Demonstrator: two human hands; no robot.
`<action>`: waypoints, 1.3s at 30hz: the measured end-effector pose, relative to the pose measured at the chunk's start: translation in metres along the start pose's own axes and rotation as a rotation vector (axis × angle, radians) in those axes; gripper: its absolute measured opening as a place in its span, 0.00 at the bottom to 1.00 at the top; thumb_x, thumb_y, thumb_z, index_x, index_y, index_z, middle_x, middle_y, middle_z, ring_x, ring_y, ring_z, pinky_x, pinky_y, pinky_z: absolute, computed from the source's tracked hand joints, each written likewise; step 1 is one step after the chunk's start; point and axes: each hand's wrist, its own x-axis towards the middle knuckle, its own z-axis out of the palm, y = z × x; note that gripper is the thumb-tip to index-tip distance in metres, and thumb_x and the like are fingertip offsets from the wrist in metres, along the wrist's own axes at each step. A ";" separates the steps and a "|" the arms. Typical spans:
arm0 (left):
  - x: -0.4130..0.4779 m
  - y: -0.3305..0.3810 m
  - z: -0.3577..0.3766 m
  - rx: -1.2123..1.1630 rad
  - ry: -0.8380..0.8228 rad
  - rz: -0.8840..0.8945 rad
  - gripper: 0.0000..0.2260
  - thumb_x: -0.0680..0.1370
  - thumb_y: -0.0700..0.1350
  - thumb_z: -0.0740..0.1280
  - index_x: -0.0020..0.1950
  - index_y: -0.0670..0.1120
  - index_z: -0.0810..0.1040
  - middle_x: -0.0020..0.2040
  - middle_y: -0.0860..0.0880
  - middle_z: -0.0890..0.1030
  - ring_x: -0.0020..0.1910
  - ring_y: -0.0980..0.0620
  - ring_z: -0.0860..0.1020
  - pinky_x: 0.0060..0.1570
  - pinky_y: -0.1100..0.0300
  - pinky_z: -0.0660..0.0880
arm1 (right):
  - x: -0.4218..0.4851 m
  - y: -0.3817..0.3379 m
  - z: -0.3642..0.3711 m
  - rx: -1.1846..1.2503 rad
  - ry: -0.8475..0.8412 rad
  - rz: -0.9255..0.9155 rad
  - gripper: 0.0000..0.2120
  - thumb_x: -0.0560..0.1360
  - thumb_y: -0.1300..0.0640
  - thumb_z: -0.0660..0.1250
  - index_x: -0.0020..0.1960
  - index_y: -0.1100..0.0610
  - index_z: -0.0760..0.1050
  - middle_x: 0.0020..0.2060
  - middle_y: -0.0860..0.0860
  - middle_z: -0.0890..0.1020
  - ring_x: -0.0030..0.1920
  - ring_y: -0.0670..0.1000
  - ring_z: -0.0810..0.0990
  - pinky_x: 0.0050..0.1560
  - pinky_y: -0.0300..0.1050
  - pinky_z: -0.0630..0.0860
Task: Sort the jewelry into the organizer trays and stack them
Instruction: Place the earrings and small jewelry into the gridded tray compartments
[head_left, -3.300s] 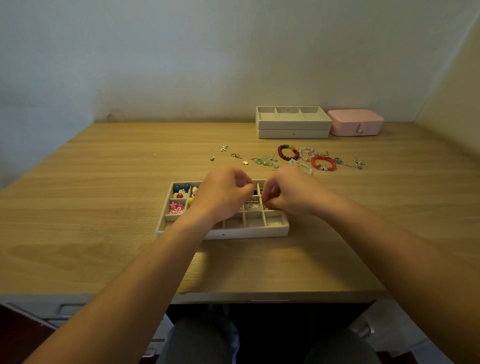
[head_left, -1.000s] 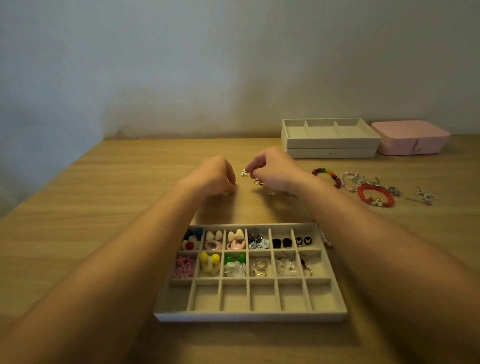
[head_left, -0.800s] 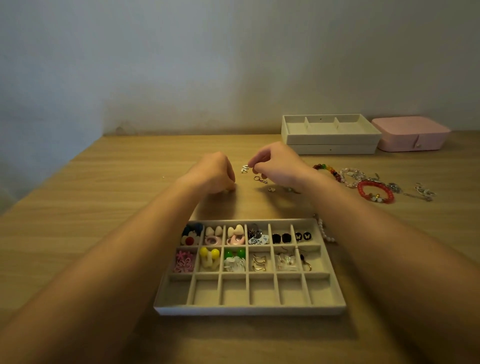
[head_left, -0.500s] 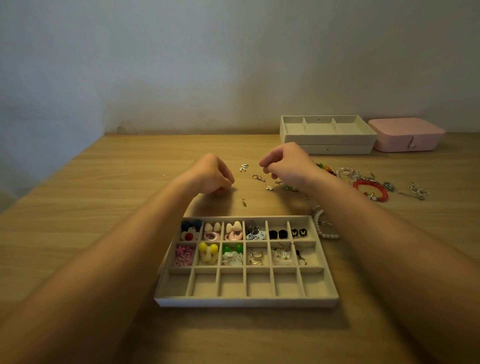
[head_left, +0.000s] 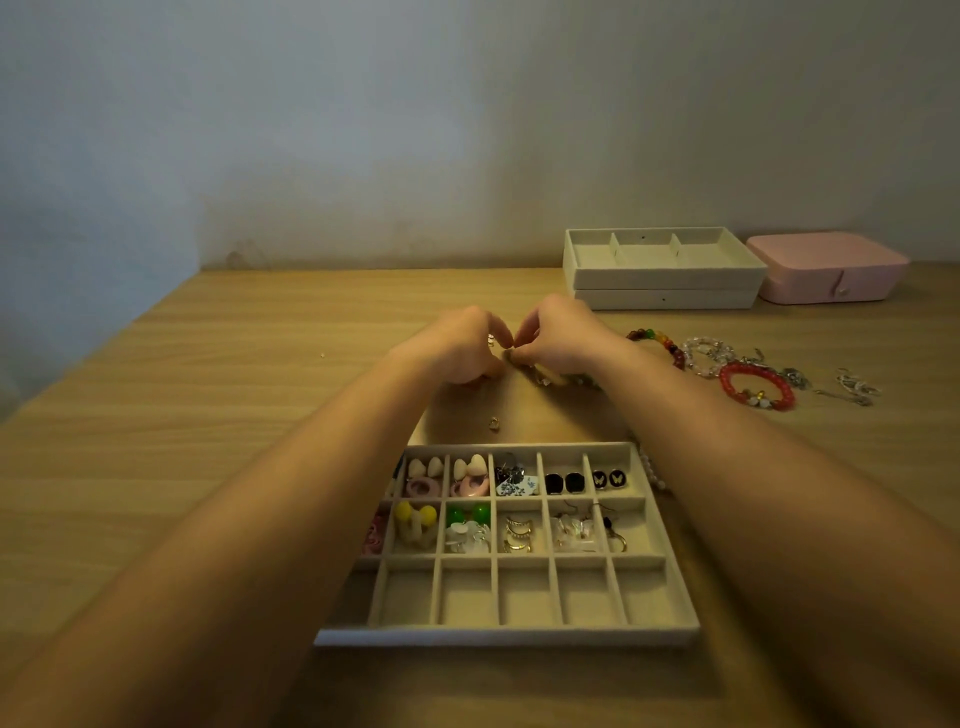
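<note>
Fingertips of your right hand (head_left: 561, 338) pinch a small metal piece (head_left: 511, 355) just past the far edge of the organizer tray (head_left: 509, 636); left hand (head_left: 462, 348) curled against it, grip unclear. Tray sits by the table (head_left: 156, 415) front edge.

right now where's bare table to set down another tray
The light wooden table is nearly bare left of the beige gridded organizer tray and left forearm, back to the wall. Crowded: right of the right hand, where the red bead bracelet and other jewelry lie before the stacked beige trays.
</note>
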 end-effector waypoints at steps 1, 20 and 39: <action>0.002 0.000 0.000 -0.001 -0.003 0.000 0.16 0.77 0.45 0.73 0.63 0.55 0.80 0.53 0.49 0.82 0.49 0.49 0.81 0.56 0.51 0.80 | 0.003 0.000 0.001 -0.009 0.005 0.005 0.10 0.77 0.56 0.74 0.57 0.56 0.85 0.50 0.51 0.85 0.50 0.51 0.82 0.56 0.50 0.81; -0.009 0.004 0.003 0.070 0.241 0.219 0.04 0.80 0.47 0.69 0.52 0.51 0.84 0.46 0.50 0.82 0.46 0.48 0.79 0.45 0.54 0.77 | -0.011 0.011 -0.018 0.364 -0.085 0.032 0.07 0.82 0.61 0.65 0.52 0.52 0.82 0.50 0.54 0.83 0.47 0.51 0.81 0.52 0.49 0.81; -0.094 0.059 -0.018 -0.577 0.165 0.285 0.07 0.82 0.48 0.66 0.47 0.46 0.76 0.38 0.49 0.81 0.34 0.53 0.77 0.30 0.61 0.72 | -0.094 -0.005 -0.067 0.930 -0.246 0.075 0.09 0.83 0.62 0.64 0.59 0.63 0.80 0.44 0.56 0.78 0.40 0.50 0.76 0.39 0.42 0.77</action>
